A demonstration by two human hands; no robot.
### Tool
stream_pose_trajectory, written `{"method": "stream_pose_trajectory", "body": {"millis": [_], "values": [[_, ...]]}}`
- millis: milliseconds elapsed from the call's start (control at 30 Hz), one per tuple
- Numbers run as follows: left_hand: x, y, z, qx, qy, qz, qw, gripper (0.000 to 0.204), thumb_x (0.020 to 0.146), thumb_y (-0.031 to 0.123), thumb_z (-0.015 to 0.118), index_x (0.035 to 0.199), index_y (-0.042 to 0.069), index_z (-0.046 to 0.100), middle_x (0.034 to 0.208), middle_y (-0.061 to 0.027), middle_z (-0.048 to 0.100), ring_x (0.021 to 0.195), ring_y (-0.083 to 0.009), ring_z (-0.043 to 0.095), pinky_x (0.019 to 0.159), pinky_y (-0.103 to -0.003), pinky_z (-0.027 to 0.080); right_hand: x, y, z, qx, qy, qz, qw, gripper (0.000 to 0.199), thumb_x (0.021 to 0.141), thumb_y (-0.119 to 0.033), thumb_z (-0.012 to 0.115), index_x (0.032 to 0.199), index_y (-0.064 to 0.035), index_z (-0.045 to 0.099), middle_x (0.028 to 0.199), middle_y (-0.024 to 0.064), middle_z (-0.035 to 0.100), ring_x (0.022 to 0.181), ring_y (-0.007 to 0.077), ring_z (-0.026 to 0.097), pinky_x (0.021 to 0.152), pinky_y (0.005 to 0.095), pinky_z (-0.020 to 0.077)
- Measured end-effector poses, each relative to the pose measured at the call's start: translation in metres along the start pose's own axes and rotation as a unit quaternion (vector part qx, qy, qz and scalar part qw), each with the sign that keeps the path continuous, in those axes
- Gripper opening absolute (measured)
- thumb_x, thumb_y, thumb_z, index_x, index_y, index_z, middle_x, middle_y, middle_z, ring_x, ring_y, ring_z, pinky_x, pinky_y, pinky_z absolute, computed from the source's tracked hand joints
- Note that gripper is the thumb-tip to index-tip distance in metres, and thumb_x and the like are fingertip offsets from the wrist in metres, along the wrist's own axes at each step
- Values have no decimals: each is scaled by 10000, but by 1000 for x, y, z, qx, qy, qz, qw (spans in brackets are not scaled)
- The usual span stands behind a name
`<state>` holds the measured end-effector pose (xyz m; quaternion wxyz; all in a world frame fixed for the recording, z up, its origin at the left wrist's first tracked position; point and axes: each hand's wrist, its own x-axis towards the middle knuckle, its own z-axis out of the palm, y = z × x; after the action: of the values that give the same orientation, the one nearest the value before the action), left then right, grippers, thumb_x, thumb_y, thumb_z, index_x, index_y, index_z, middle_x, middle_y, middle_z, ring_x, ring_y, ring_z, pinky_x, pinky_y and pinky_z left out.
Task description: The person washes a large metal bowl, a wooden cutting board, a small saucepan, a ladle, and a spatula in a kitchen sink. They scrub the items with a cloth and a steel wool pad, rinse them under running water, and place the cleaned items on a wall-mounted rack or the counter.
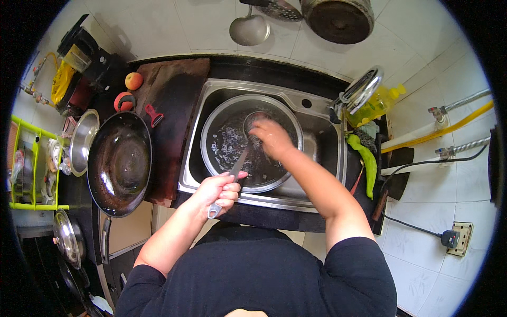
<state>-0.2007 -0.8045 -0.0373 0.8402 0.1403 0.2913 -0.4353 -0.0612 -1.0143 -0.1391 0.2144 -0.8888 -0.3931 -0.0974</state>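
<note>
My left hand [218,194] is wrapped round the grey handle of a metal ladle [242,161], whose end sticks out below my fist. The ladle slants up and to the right, its round bowl above the water of a wide steel basin [207,157]. Over that bowl is my right hand [271,138], blurred by motion, with its fingers at the rim; their exact hold is hidden. Rippling water with bright reflections fills much of the basin, which sits in a steel sink [323,182].
Left of the sink lie a dark board [179,100], a red peeler [153,115], an apple [134,81] and a black wok [120,164]. On the right stand the tap [362,90], a yellow-green bottle [377,105] and a long green pepper [366,164]. A cleaver [397,171] leans beyond.
</note>
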Motion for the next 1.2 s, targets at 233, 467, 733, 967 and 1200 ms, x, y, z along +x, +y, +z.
{"method": "stream_pose_trajectory", "body": {"millis": [233,467,733,967,1200], "values": [[11,-21,19,83,21,15,996,250,918,108,333,1142,46,425,594,33,311,431,-44,256,331,-164,216,-1,10,-31,-125,64,-44,989,310,624,-9,601,920,-100,613,967,110,568,907,298,530,817,380,435],[23,-30,19,133,32,26,990,264,898,80,344,1146,32,421,596,24,312,429,-43,269,331,-168,228,-12,11,2,179,83,97,976,357,636,29,543,954,-113,617,1015,116,558,987,322,505,861,389,418],[15,-3,21,113,31,22,993,249,893,80,341,1117,14,431,593,25,314,426,-33,256,327,-157,203,-16,-51,-21,242,66,74,965,524,569,126,465,1019,-120,571,1070,119,512,1067,334,446,935,395,371],[24,14,21,116,48,13,992,196,917,266,402,915,81,466,578,25,314,402,-29,267,284,-156,195,-27,-52,-27,238,11,74,968,555,630,10,483,1166,-130,489,1242,135,375,1191,335,322,1017,435,271],[34,16,3,118,-15,-7,993,734,809,665,303,1191,53,442,555,48,266,374,-20,211,292,-159,182,-13,-56,-31,230,97,123,961,343,745,-60,537,1083,-100,579,1151,143,447,1094,323,405,934,410,362]]}}
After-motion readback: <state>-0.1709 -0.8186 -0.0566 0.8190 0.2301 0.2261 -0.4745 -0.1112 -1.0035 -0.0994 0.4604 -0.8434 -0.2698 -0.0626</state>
